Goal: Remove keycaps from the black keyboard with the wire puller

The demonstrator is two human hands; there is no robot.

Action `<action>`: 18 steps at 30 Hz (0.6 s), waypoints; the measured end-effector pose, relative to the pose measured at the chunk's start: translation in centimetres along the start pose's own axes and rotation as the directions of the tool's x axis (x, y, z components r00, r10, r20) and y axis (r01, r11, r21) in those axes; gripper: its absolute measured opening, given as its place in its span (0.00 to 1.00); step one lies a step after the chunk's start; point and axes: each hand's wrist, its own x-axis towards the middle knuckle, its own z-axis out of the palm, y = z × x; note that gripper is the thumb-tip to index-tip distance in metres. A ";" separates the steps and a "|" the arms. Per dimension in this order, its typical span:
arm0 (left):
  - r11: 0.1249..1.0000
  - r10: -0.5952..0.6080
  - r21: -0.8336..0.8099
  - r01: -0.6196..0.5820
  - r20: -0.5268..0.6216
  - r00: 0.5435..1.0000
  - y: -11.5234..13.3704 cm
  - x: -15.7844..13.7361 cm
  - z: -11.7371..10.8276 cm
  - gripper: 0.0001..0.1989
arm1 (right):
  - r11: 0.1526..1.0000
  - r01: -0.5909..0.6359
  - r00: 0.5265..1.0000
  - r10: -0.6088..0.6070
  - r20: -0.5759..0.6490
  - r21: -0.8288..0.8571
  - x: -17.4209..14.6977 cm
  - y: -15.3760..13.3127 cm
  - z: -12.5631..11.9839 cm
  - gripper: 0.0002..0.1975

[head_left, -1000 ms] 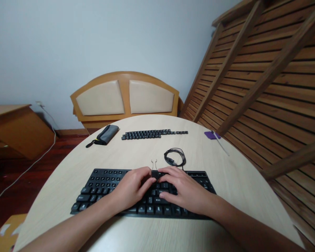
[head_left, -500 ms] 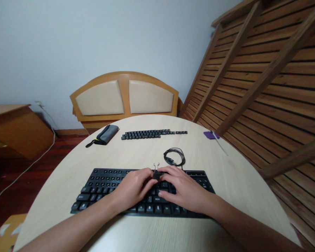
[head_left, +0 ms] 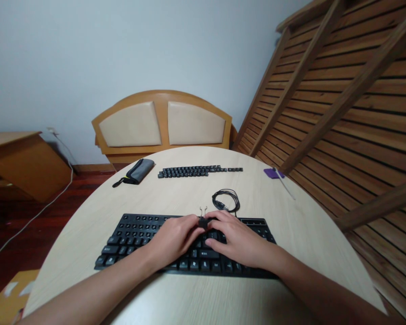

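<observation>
A black keyboard (head_left: 131,234) lies on the round pale wooden table (head_left: 291,234) in front of me. My left hand (head_left: 172,239) and my right hand (head_left: 237,241) rest on its middle keys, fingertips meeting. Between them they pinch a small black clip-like tool (head_left: 202,220), whose two wire loops stick up over the keyboard's upper rows. What lies under the tool is hidden by my fingers.
Loose black keycaps (head_left: 196,171) lie in rows at the table's far side. A grey pouch (head_left: 137,172) sits far left, a coiled black cable (head_left: 226,200) behind the keyboard, a purple piece with a thin white stick (head_left: 274,173) far right. A chair back (head_left: 162,124) stands beyond; slatted wood (head_left: 352,104) leans on the right.
The tool's wire loops have shifted slightly right and toward the keyboard between my fingertips. Both hands stay on the same keys; my view moved a little.
</observation>
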 end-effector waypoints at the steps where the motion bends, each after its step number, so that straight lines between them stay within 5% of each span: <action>1: 1.000 0.025 0.013 -0.026 0.012 1.000 0.0 -0.1 0.0 0.10 | 1.000 0.001 1.000 -0.001 -0.009 0.002 0.0 0.1 0.1 0.11; 5: 0.997 0.068 0.041 -0.070 0.031 0.997 -0.2 -0.1 0.1 0.10 | 1.000 -0.009 0.999 0.009 -0.053 -0.004 -0.1 0.2 0.8 0.11; 18: 0.937 -0.186 -0.302 0.174 -0.012 0.982 -0.3 0.5 0.0 0.11 | 0.999 -0.043 0.984 0.045 -0.170 0.013 0.5 -0.2 2.2 0.06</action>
